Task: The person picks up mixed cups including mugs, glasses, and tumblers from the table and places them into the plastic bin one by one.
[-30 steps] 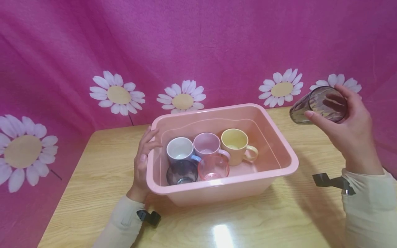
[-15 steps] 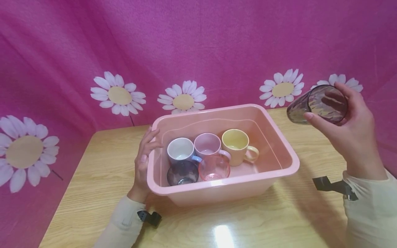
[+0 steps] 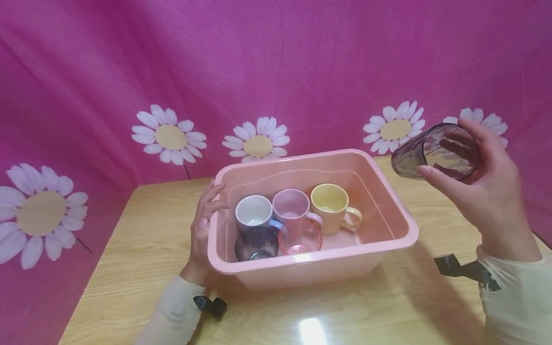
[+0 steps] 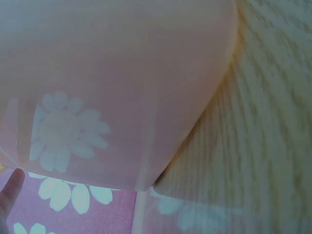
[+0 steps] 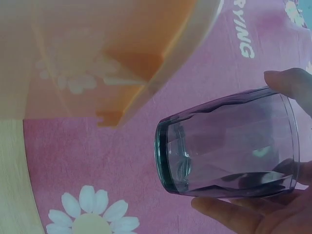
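In the head view, my left hand [image 3: 201,235] holds the left rim of a pink plastic tub [image 3: 310,277], its fingers hooked over the edge. A fingertip [image 4: 12,187] shows at the tub's rim in the left wrist view. My right hand [image 3: 496,196] grips a purple-grey drinking glass [image 5: 224,146] in the air to the right of the tub. The glass lies tilted on its side, base toward the tub, mouth toward the palm. Inside the tub stand a white mug [image 3: 253,211], a lilac mug [image 3: 291,205], a yellow mug [image 3: 329,211], a dark glass [image 3: 254,244] and a pink glass [image 3: 302,237].
The tub rests on a light wooden table [image 3: 142,249]. Behind it hangs a magenta cloth [image 3: 276,62] with printed white daisies. Black straps with small mounts [image 3: 211,305] sit at both wrists.
The glass in my right hand has shifted slightly left, its base tipping a little further toward the tub. My left hand stays on the rim. The whole head view has drifted slightly.
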Motion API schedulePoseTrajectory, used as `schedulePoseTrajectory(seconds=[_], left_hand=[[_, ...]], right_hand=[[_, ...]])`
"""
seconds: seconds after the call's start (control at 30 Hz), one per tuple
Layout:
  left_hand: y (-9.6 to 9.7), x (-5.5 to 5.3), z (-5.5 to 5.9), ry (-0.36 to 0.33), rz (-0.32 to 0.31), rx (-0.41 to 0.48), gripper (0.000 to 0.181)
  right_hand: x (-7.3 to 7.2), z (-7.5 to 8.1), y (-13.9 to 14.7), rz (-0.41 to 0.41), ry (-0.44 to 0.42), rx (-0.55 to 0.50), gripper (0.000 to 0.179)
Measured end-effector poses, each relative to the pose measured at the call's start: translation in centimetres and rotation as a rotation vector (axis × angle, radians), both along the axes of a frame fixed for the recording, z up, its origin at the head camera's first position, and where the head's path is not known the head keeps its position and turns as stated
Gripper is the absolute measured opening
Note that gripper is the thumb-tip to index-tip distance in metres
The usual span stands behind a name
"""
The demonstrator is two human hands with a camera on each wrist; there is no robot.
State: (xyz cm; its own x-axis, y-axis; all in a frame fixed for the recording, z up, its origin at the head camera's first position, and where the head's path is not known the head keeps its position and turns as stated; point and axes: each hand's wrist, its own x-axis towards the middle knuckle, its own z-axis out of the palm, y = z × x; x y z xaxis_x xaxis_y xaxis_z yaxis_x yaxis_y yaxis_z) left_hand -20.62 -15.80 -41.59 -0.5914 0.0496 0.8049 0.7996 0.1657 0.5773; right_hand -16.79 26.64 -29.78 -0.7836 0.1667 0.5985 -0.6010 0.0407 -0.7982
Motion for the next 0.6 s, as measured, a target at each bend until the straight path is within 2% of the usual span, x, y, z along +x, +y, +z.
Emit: schedulePoseTrajectory(seconds=[0.13,0.4,0.6], left_hand=[[0.0,0.0,0.0,-0.006,0.006,-0.007,0.037],[-0.1,-0.1,0.0,0.024,-0.026,0.014,0.039],[-0.1,-0.2,-0.1,0.020,-0.035,0.015,0.037]], right_hand=[[-0.1,0.0,-0.5,0.023,0.012,0.016,0.086],[-0.2,-0.2,-1.4,0.110,0.045,0.027,0.086],[0.1,-0.4,-2.2,0.147,0.032,0.042,0.089]])
